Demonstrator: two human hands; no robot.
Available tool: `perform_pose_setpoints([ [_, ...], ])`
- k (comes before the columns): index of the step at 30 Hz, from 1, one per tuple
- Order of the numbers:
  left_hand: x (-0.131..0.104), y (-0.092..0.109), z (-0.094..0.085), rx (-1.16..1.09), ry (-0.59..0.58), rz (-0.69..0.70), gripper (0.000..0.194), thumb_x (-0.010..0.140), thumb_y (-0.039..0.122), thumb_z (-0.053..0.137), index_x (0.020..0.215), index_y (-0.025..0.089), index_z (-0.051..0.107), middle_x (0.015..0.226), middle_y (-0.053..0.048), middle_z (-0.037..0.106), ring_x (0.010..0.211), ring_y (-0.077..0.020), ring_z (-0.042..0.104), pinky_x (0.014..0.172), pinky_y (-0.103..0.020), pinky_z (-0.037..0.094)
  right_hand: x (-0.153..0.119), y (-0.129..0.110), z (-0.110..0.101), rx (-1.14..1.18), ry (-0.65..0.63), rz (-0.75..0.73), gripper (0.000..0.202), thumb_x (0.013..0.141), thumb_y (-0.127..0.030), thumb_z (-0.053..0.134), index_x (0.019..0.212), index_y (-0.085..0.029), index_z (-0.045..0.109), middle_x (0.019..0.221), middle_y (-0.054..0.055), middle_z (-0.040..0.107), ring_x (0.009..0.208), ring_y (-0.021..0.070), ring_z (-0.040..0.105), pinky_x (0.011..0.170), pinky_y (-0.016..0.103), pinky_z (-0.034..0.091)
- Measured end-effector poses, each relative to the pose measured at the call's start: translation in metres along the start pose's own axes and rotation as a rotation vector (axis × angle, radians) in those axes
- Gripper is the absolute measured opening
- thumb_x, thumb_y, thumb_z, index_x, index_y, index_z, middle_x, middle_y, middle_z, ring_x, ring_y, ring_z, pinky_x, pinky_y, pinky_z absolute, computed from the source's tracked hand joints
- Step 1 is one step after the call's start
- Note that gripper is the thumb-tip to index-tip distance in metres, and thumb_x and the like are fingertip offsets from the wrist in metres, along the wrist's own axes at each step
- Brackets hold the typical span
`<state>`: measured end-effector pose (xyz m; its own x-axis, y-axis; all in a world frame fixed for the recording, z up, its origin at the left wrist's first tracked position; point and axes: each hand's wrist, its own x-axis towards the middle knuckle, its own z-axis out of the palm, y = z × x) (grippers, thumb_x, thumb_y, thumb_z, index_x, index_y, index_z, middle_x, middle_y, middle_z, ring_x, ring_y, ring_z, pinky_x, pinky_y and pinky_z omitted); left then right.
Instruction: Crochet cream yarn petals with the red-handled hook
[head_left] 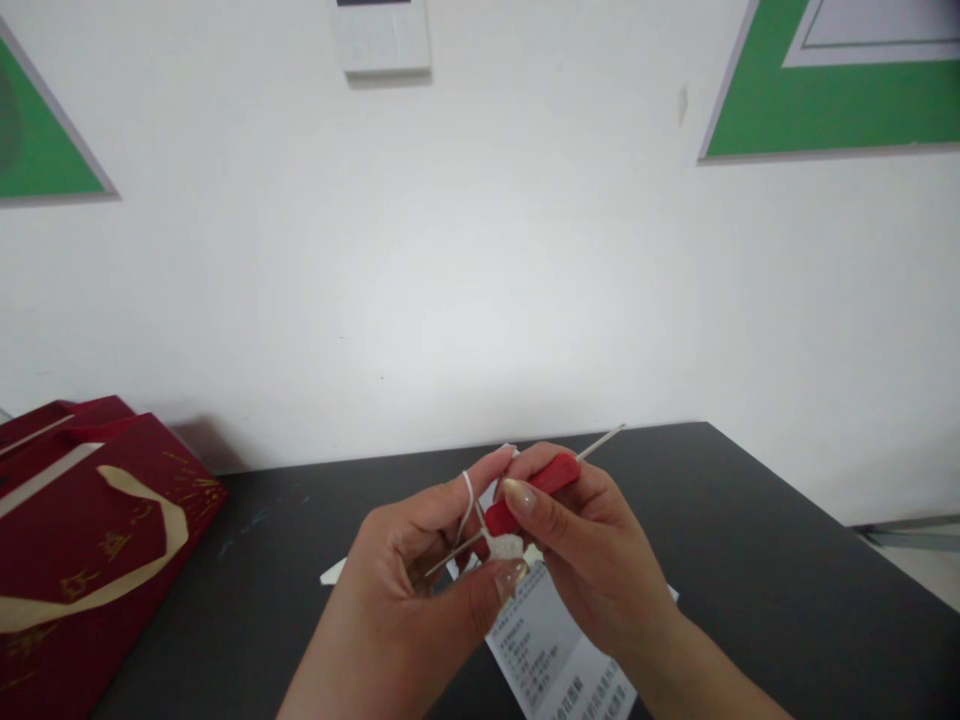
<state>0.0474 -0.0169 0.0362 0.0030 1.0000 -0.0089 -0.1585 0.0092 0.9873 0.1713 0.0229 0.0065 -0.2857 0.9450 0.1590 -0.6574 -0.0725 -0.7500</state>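
Note:
My right hand [581, 520] grips a crochet hook [556, 474] by its red handle; a thin metal shaft sticks out at each end. Between the thumb and fingers of my left hand [442, 560] is a small piece of white crochet work [505, 546]. White yarn [470, 492] loops over my left index finger and runs down to the piece. The hook's left shaft passes at the piece, but its tip among the stitches cannot be made out. Both hands are close together above the table.
A printed paper sheet [555, 650] lies under my hands on the black table [750, 560]. At the left stands a dark red gift bag [97, 540] with a gold ribbon. Behind the table rises a white wall [480, 250] with green-bordered frames.

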Motion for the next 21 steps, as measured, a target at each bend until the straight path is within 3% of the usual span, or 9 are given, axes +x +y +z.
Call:
perform_pose_setpoints([
  [4, 0.000, -0.001, 0.000, -0.018, 0.000, 0.000, 0.042, 0.066, 0.014, 0.081, 0.104, 0.032, 0.079, 0.091, -0.001, 0.081, 0.080, -0.0170, 0.069, 0.073, -0.022, 0.053, 0.000, -0.003, 0.000, -0.027, -0.053, 0.007, 0.013, 0.073, -0.025, 0.083, 0.072, -0.018, 0.071, 0.063, -0.002, 0.070, 0.057, 0.0081, 0.061, 0.056, 0.018, 0.049],
  [8, 0.002, -0.003, -0.002, -0.045, -0.033, 0.023, 0.040, 0.068, 0.014, 0.080, 0.104, 0.032, 0.079, 0.087, -0.001, 0.080, 0.081, -0.0169, 0.068, 0.072, -0.022, 0.051, 0.000, -0.008, 0.000, -0.082, -0.090, 0.016, 0.017, 0.063, -0.018, 0.088, 0.070, -0.018, 0.072, 0.066, -0.002, 0.070, 0.058, 0.0086, 0.062, 0.055, 0.018, 0.051],
  [12, 0.007, -0.009, -0.010, -0.035, -0.125, 0.048, 0.043, 0.072, 0.014, 0.078, 0.111, 0.033, 0.076, 0.077, 0.001, 0.076, 0.068, -0.0121, 0.063, 0.067, -0.021, 0.050, 0.002, -0.012, -0.005, -0.144, -0.108, 0.094, 0.019, 0.060, -0.016, 0.089, 0.068, -0.017, 0.071, 0.061, -0.003, 0.069, 0.050, 0.0074, 0.060, 0.048, 0.017, 0.051],
  [21, 0.022, -0.012, -0.018, 0.197, -0.181, 0.060, 0.049, 0.080, 0.024, 0.074, 0.128, 0.021, 0.066, 0.079, -0.001, 0.071, 0.073, -0.0155, 0.061, 0.074, -0.027, 0.048, 0.016, -0.014, -0.019, -0.250, -0.126, 0.114, 0.020, 0.059, -0.017, 0.090, 0.070, -0.014, 0.073, 0.060, 0.000, 0.072, 0.050, 0.0079, 0.063, 0.048, 0.016, 0.053],
])
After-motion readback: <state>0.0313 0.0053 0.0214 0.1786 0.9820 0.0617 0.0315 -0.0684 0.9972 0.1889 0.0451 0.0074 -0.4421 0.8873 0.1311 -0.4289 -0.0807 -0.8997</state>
